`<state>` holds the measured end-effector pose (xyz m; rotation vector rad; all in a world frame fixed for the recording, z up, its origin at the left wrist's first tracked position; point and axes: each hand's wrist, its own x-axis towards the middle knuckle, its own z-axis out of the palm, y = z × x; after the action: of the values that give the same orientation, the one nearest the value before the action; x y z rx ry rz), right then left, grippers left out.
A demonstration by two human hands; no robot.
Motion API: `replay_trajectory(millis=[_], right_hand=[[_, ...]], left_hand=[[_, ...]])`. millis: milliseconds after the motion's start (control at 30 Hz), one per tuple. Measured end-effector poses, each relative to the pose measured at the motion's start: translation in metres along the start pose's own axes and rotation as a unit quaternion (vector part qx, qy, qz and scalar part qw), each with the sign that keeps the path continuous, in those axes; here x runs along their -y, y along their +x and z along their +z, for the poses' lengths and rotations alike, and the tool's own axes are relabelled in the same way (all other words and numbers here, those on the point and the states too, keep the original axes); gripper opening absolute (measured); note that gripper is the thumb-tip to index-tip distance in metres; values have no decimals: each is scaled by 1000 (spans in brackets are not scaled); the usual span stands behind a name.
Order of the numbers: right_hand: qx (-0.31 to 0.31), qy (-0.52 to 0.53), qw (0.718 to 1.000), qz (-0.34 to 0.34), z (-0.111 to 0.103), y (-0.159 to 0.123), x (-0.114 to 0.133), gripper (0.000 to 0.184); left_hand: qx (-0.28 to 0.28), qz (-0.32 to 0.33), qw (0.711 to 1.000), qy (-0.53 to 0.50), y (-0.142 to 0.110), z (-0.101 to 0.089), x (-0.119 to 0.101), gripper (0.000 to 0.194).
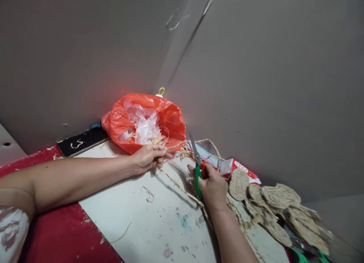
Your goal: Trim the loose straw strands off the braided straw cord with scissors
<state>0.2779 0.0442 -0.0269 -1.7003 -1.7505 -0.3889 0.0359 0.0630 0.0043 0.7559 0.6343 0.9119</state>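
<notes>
My left hand (149, 157) reaches across the white tabletop (148, 221) and pinches a braided straw cord (182, 145) just in front of an orange plastic bag (167, 118). My right hand (212, 187) is closed round the green handles of a pair of scissors (196, 156), whose blades point up and away, close to the cord. The cord loops on behind the blades and trails back along the table under my right wrist.
Several flat woven straw discs (273, 202) lie in a row at the right. A red and white box (241, 167) sits behind them. A black slab (82, 141) lies left of the bag. Grey walls stand close behind. The table's left edge is red (65, 232).
</notes>
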Motion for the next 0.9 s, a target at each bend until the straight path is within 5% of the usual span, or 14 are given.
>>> replay_trajectory(millis=[200,367,500,667,900], right_hand=[[2,187,977,100,-11,9,17,43],[43,443,857,260,-28,17,45,42],[102,549,770,309,-26,13,63,46],[123,542,779,290,-18,5,67,44],[59,547,792,265,-26,10,65,41]], left_hand=[[0,11,1000,1,2,-2,5,3],[28,52,996,66,2,-3,13,14],[44,89,986,133,-3,1,18,25],[65,106,975,186,-6,3,21,28],[88,112,967,213,-10,7,20,23]])
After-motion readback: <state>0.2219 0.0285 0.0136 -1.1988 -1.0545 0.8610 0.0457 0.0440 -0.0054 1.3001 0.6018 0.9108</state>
